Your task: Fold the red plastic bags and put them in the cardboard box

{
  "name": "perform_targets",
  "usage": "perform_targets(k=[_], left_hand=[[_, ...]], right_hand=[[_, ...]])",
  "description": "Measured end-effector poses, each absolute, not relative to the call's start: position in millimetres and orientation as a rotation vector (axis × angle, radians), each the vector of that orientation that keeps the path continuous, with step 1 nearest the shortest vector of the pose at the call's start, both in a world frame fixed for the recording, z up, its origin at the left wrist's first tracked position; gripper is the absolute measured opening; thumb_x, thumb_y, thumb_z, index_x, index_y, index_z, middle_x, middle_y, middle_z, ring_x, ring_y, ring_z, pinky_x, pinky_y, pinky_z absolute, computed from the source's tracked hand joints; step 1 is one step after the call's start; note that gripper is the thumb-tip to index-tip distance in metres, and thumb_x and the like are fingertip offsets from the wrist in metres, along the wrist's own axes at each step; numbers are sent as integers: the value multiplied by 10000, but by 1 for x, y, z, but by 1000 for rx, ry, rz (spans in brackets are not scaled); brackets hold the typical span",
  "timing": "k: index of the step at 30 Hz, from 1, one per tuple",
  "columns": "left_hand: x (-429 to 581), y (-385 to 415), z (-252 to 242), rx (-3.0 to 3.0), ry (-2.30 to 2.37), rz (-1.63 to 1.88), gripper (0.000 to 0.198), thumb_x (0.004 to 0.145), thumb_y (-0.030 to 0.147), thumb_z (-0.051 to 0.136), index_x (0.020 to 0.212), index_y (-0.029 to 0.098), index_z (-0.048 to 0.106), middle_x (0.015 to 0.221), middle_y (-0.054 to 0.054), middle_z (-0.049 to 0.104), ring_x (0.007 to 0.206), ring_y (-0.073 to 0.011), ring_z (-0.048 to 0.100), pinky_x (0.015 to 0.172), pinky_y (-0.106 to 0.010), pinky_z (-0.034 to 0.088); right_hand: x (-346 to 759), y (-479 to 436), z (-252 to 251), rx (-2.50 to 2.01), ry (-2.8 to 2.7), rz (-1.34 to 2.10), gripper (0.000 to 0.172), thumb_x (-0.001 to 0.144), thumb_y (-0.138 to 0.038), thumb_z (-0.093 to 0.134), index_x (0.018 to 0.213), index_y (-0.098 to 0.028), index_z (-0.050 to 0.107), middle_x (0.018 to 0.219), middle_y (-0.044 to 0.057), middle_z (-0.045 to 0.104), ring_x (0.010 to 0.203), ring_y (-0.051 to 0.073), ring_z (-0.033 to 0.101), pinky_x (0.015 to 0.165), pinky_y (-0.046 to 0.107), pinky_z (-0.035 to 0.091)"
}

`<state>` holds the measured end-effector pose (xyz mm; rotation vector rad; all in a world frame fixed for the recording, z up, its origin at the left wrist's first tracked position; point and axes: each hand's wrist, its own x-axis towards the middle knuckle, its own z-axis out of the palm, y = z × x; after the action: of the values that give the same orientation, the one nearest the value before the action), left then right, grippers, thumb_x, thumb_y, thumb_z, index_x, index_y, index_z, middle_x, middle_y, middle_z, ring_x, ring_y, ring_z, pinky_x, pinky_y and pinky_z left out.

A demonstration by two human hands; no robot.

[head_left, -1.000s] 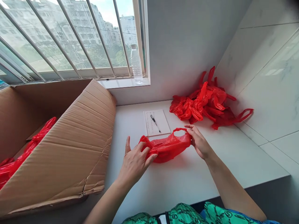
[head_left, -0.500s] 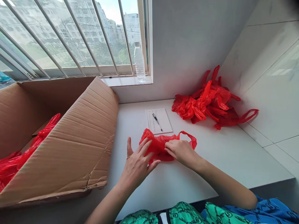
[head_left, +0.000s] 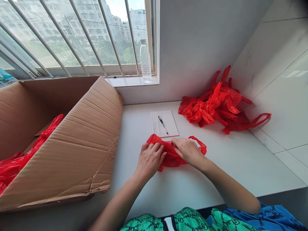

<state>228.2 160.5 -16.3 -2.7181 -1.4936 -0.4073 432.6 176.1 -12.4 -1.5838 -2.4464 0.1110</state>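
Note:
A crumpled red plastic bag (head_left: 172, 158) lies on the white counter (head_left: 216, 166) in front of me. My left hand (head_left: 150, 158) rests on its left end with fingers curled onto the plastic. My right hand (head_left: 187, 150) presses on the middle of the bag, fingers closed over a fold. One handle loop (head_left: 201, 145) sticks out to the right of my right hand.
A heap of red bags (head_left: 216, 104) lies in the back right corner. A notepad (head_left: 165, 123) with a pen (head_left: 163, 124) sits behind the bag. A large open cardboard box (head_left: 72, 144) with red bags inside (head_left: 21, 157) stands at left. A water bottle (head_left: 145, 62) stands on the sill.
My right hand moved left from the bag's handle to its middle, folding the bag over. My left hand closed down onto the bag's left end. The bag is now bunched shorter.

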Motion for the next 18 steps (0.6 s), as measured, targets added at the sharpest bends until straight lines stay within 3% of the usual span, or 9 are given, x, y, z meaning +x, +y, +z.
perform_targets(k=[3,7,11,16,18], left_hand=[[226,157,-16,-2768,-1472,-417,340,1011,328,384,830,223,653,727,-15,674,800,-205,585,928,-435,321],[226,150,-15,-2813,-1456,-407,463,1004,303,390,595,199,580,598,-8,643,713,-186,557,920,-448,322],[234,151,-16,-2775,-1472,-439,421,964,268,446,579,200,600,672,-31,649,772,-202,568,877,-452,351],[230,157,-20,-2660,-1621,-362,319,902,250,520,600,199,610,843,-65,651,859,-237,585,807,-447,373],[221,160,-21,-2585,-1698,-307,218,859,299,591,669,193,615,924,-89,643,910,-267,583,793,-444,377]], right_hand=[[443,185,-15,-1665,-2389,-144,201,935,-80,456,934,-220,600,833,24,633,735,171,543,618,295,290],[444,188,-16,-1659,-2340,-359,253,913,-42,462,944,-219,639,902,58,624,769,191,523,673,317,316],[418,169,-13,-1326,-2406,-248,272,932,-54,428,972,-209,648,998,74,629,888,206,548,782,331,367],[408,165,-24,-1491,-2514,83,108,933,-195,524,932,-173,630,873,68,658,755,194,604,584,286,375],[417,172,-29,-1694,-2467,173,202,915,-361,590,939,-166,633,820,80,681,728,221,639,561,291,379]])
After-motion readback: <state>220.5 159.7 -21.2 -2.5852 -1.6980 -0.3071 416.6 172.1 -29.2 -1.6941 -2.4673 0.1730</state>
